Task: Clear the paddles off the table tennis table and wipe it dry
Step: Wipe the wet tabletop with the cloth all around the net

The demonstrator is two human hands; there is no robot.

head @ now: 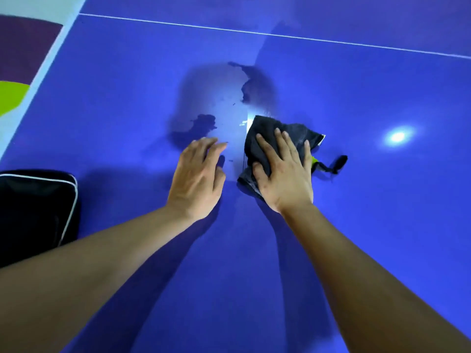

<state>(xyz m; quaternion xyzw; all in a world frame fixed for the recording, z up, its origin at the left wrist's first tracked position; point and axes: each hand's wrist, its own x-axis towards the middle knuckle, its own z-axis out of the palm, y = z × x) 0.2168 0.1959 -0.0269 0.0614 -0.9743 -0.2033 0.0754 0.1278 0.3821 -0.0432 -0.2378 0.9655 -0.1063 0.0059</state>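
Observation:
A blue table tennis table (pixel 356 225) fills the view. My right hand (pixel 283 174) lies flat on a black cloth (pixel 262 138) at the table's middle, thumb hooked over the cloth's near edge. My left hand (pixel 197 177) rests beside it, fingers spread, holding nothing. Dark wet patches (pixel 201 124) and a second puddle (pixel 254 85) lie just beyond the hands. No paddle is visible on the surface.
A black zipped case with white piping (pixel 38 210) sits at the table's left edge. A white line (pixel 280 35) crosses the far side. A cloth loop with a green tag (pixel 331 164) trails right of the cloth. Floor shows at the far left (pixel 15 59).

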